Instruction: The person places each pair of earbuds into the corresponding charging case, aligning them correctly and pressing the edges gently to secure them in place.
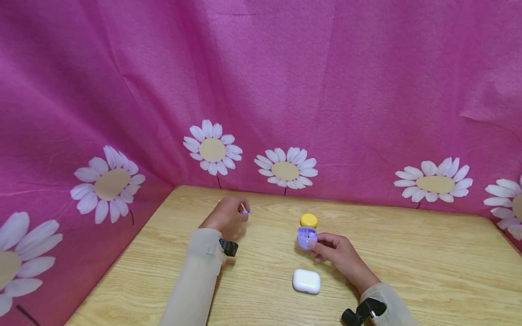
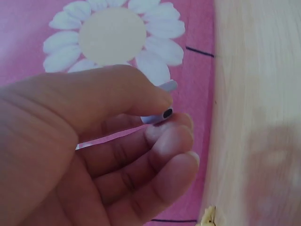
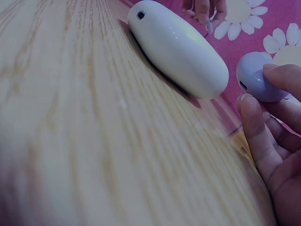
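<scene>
My left hand, toward the back left of the table, pinches a small purple earbud between thumb and forefinger. The other fingers curl loosely below it in the left wrist view. A purple earbud charging case with its lid up is in my right hand, gripped at its side by thumb and fingers. Its rounded underside with a dark port slot shows in the right wrist view. On the table nearer the front lies a closed white earbud case, left of my right wrist.
Just behind the purple case sits a round yellow case on the wooden table. Part of a yellow thing shows near the left hand, mostly hidden in the head view. A pink curtain with daisies borders the table's back and left.
</scene>
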